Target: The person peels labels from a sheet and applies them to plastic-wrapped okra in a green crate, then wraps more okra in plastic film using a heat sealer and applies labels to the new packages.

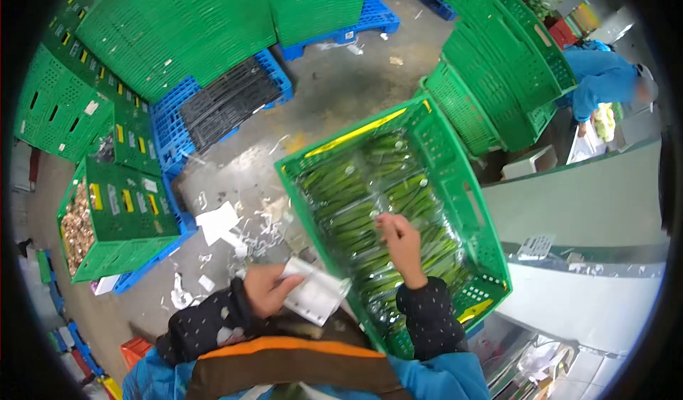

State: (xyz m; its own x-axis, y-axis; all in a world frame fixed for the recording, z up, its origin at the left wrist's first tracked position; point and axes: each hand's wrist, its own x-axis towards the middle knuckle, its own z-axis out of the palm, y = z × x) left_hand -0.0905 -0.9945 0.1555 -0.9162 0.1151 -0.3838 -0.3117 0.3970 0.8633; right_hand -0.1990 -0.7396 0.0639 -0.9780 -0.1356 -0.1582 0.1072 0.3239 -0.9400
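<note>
You stand on a grey concrete floor [341,94], stained in places and littered with white paper scraps [217,222] and shreds of clear film. To your left, blue pallets [171,126] lie on the floor. One carries black slatted trays [228,101], and empty green crates [185,23] are stacked high behind it. Further left, a green crate [114,208] holds brown produce [77,226], with a red crate [135,349] near your feet. Ahead on your right, more nested green crates [512,51] lean in a stack. Beyond them a person in a blue jacket [601,80] bends over. A pale grey bench [590,201] runs along your right side. The light is flat and even.
</note>
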